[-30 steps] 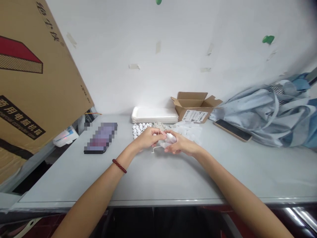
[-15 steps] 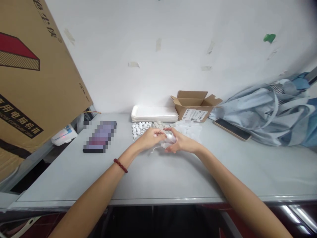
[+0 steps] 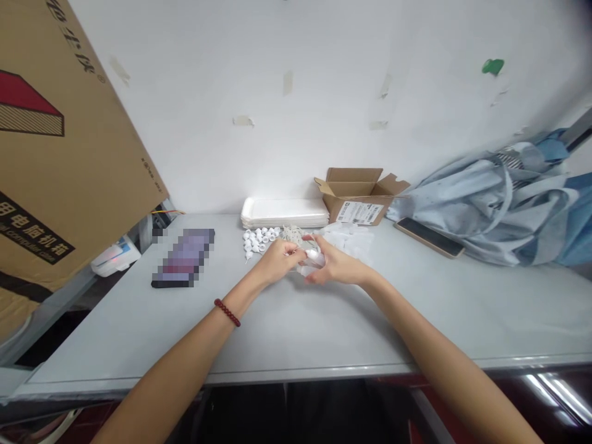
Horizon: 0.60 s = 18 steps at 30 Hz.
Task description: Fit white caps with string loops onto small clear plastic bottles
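Observation:
My right hand (image 3: 337, 264) curls around a small white piece in clear plastic (image 3: 315, 256), thumb and fingers on either side of it. Close by on the left, my left hand (image 3: 279, 260) is closed in a pinch, and a thin pale strand shows at its fingertips; the fingers hide most of it. Behind the hands lies a heap of thin beige loops that look like rubber bands (image 3: 292, 234). Several small white caps (image 3: 259, 237) are grouped left of that heap. Clear plastic bags (image 3: 351, 239) are spread out behind my right hand.
Stacked white trays (image 3: 284, 213) and an open cardboard box (image 3: 356, 200) stand against the wall. On the right lie a phone (image 3: 430, 237) and a blue-grey cloth bag (image 3: 481, 203). A blurred-out device (image 3: 185, 256) lies left, near a large carton (image 3: 83, 154).
The left fingers have drawn tighter into a pinch and sit slightly apart from the right hand. The dangling white cord end below the hands no longer shows. The whole view has shifted slightly.

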Available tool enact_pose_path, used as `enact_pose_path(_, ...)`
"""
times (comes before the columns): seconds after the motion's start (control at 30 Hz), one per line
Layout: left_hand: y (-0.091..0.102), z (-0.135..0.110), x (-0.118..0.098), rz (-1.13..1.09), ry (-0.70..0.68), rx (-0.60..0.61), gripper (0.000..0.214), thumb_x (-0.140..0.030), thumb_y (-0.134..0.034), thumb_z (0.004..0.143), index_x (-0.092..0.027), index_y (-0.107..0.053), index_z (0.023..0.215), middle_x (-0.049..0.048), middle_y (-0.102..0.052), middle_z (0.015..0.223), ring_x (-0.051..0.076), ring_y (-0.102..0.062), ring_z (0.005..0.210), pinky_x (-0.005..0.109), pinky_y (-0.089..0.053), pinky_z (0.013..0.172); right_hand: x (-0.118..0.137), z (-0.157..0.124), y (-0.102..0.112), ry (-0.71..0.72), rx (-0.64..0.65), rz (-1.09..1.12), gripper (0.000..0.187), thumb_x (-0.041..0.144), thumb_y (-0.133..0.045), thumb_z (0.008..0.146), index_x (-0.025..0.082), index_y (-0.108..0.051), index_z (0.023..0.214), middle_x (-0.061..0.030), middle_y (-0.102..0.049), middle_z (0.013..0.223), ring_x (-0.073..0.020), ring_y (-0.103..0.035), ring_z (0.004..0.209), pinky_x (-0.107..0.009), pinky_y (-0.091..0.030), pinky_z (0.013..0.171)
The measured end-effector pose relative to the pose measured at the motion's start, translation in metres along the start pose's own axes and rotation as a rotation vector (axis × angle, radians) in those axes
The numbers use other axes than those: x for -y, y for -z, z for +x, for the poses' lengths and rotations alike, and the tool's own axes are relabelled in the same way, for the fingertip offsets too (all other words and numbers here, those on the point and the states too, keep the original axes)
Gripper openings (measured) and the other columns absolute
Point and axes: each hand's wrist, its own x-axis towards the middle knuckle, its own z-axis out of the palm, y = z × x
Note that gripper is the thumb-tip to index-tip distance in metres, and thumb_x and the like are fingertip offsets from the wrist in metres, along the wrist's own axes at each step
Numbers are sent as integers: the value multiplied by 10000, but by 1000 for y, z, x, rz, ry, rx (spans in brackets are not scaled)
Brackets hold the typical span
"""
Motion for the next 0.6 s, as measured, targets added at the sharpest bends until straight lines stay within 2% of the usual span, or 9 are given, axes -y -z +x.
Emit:
enact_pose_path(0.07, 2, 1, 1, 12, 23, 6, 253, -340, -551, 746, -137, -633, 619, -43, -408, 506, 86, -350, 502, 231, -264, 489, -3, 1, 0, 3, -25, -70, 905, 213, -740, 658, 204, -195, 1381, 27, -565, 799, -155, -555, 658, -289, -448, 641)
enact_pose_path(0.17, 10, 0, -3, 37, 11, 70, 277, -372, -590, 734, -150, -710, 848, -37, -463, 568, 95, -393, 543, 231, -302, 527, -6, 2, 0, -42, -7, -118, 915, 230, -737, 676, 192, -169, 1392, 43, -559, 726, -164, -564, 636, -290, -448, 631)
enact_pose_path(0.23, 14, -1, -6, 65, -4, 125, 301, -369, -611, 723, -163, -709, 918, -32, -496, 604, 98, -411, 561, 232, -313, 543, -8, 2, 1, -73, 27, -113, 936, 236, -740, 680, 186, -143, 1399, 49, -563, 695, -168, -575, 625, -296, -456, 636)
enact_pose_path(0.33, 15, -1, -7, 115, -49, 185, 245, -359, -593, 741, -158, -699, 833, -16, -546, 657, 109, -438, 606, 237, -322, 568, -9, 3, 0, -88, 55, -93, 946, 233, -743, 678, 194, -134, 1400, 47, -575, 700, -165, -582, 612, -298, -464, 639)
enact_pose_path(0.47, 12, 0, -1, 165, -67, 118, 329, -388, -497, 810, -146, -615, 620, -19, -489, 579, 112, -408, 588, 245, -307, 564, -7, 2, -2, -80, 89, -80, 943, 237, -749, 670, 201, -150, 1397, 49, -574, 711, -163, -587, 603, -291, -462, 625)
enact_pose_path(0.53, 14, 0, 0, 164, -72, 118, 345, -406, -492, 813, -146, -621, 627, -15, -492, 584, 113, -410, 587, 246, -314, 568, -6, 1, -1, -77, 87, -84, 934, 236, -746, 672, 198, -157, 1396, 54, -568, 690, -163, -584, 607, -284, -454, 620)
enact_pose_path(0.6, 17, 0, -2, 151, -76, 142, 301, -420, -538, 787, -152, -671, 751, -15, -518, 627, 112, -423, 592, 240, -328, 572, -5, 1, 1, -71, 72, -83, 922, 233, -739, 679, 195, -159, 1395, 60, -562, 670, -162, -577, 613, -281, -447, 624)
